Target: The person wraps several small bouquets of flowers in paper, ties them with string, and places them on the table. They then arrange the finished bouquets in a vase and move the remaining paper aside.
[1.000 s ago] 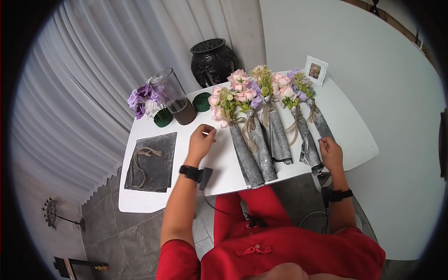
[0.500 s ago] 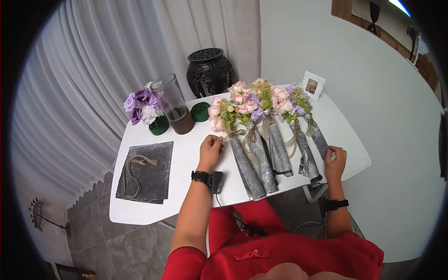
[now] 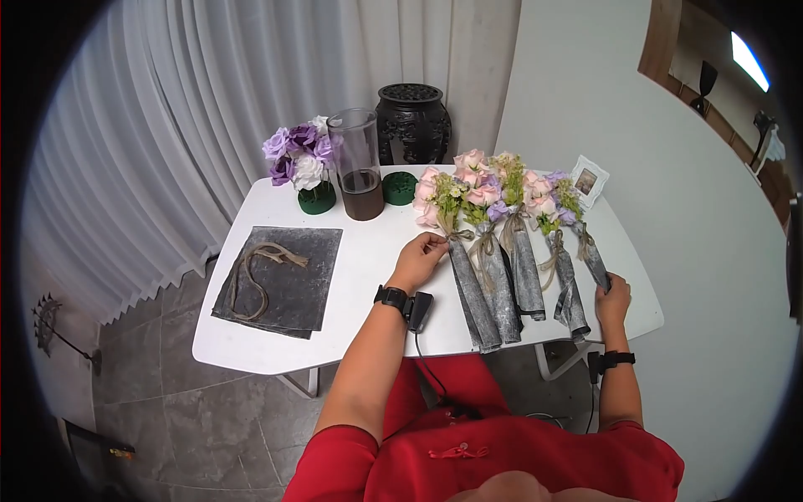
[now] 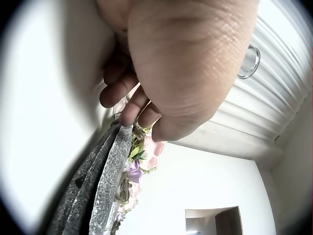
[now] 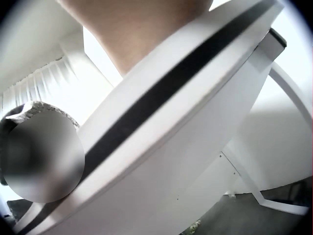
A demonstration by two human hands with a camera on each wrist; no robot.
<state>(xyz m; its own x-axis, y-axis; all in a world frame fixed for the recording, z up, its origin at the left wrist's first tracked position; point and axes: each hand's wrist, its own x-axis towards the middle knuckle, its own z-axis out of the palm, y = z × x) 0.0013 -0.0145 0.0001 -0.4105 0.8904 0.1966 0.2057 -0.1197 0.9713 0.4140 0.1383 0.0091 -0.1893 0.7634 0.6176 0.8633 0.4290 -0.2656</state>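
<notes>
Five... several bouquets of pink, lilac and green flowers lie side by side on the white table [image 3: 368, 251], stems wrapped in grey paper and tied with raffia-like ribbon. At the ribbon-tied neck of the leftmost bouquet [image 3: 475, 289] is my left hand [image 3: 420, 261]. In the left wrist view its curled fingertips [image 4: 128, 113] meet the top of the grey wrap [image 4: 110, 181]. My right hand [image 3: 613, 299] holds the lower end of the rightmost bouquet [image 3: 593, 259]. The right wrist view shows mainly the table edge [image 5: 195, 83], with the fingers hidden.
Grey sheets [image 3: 305, 293] with a loose ribbon [image 3: 261, 280] lie at the left. Behind stand purple and white flowers [image 3: 303, 151] in green foam [image 3: 317, 201], a glass vase [image 3: 361, 180], another green foam block [image 3: 400, 189] and a small picture frame [image 3: 590, 181].
My left hand has moved right, from beside the leftmost bouquet to its tied neck. My right hand has closed in around the rightmost wrap's end. The head view has shifted.
</notes>
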